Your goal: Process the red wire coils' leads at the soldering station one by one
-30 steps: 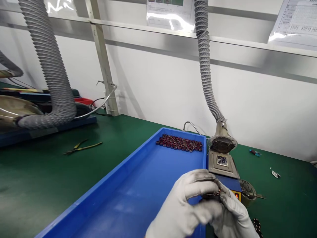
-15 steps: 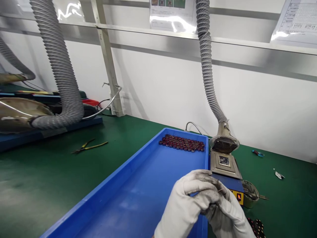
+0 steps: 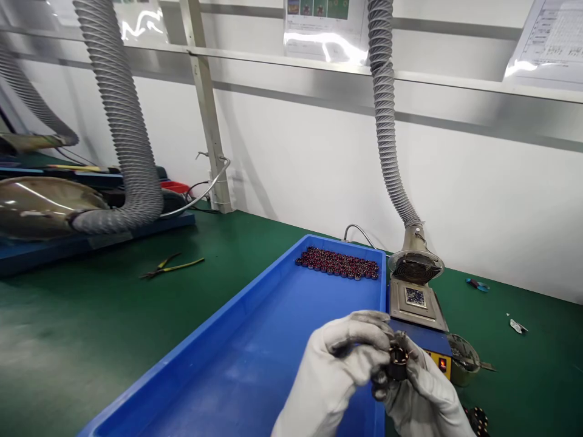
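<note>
My gloved left hand (image 3: 334, 361) and gloved right hand (image 3: 426, 382) meet over the right edge of the blue tray (image 3: 230, 309). Between their fingertips is a small black ring-shaped coil (image 3: 398, 363) with coppery spots around its rim. The right fingers grip its right side; the left fingers close on its left edge. Both white gloves are blackened at the fingers. At the tray's far end sits a packed group of dark red coils (image 3: 339, 263). More coils (image 3: 477, 420) lie at the bottom right, partly hidden by my right hand.
Right of the tray stands a solder pot (image 3: 419, 311) with a shiny square bath, under a fume hood (image 3: 416, 265) on a grey hose (image 3: 385, 109). A round tin (image 3: 464, 358) sits beside it. Cutting pliers (image 3: 173, 267) lie on the green bench (image 3: 218, 243) to the left.
My fingers have shifted and turned the coil, so its ring now shows between them. The whole view has moved slightly, with the bench things appearing a little further right.
</note>
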Available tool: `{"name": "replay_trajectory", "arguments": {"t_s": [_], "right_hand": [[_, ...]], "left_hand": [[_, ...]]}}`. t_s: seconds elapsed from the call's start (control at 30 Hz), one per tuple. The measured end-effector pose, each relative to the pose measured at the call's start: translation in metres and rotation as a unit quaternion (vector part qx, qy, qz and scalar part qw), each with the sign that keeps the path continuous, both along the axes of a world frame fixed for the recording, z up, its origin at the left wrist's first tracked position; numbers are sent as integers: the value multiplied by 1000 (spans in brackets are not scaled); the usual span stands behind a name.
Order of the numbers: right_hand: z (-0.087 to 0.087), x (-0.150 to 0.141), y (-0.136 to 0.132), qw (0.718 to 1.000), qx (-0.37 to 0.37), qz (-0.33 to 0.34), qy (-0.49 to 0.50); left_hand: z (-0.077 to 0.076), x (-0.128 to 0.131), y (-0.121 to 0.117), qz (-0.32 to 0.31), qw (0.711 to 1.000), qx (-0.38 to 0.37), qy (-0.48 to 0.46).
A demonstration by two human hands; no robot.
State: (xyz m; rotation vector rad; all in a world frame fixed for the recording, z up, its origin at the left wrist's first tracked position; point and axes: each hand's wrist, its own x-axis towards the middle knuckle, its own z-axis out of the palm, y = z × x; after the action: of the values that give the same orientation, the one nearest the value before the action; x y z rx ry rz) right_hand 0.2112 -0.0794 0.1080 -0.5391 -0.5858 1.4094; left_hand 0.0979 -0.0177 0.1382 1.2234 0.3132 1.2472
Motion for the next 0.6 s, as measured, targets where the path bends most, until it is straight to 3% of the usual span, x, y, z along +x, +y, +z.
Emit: {"name": "replay_trajectory", "arguments": {"t_s": [0.1,0.23,0.33,0.47,0.53,0.6], "right_hand": [[-2,2,0,1000,2,7,4],[-6,3,-2,999,5,-27,-19],[-8,1,-3,998,-6,-53,-38],[-6,0,-1,997,-8,-56,-50],[-5,1,0,998,-6,-49,-42],[-5,3,0,999,-9,-40,-18]], "left_hand": [[0,-8,7,40,999,11,20],[5,-11,8,-43,981,97,160],[5,-5,3,-60,987,107,107],[-3,-3,-1,-65,996,56,34],[-5,-7,1,-48,998,25,-22],[-5,-12,4,-2,999,30,-18]]}}
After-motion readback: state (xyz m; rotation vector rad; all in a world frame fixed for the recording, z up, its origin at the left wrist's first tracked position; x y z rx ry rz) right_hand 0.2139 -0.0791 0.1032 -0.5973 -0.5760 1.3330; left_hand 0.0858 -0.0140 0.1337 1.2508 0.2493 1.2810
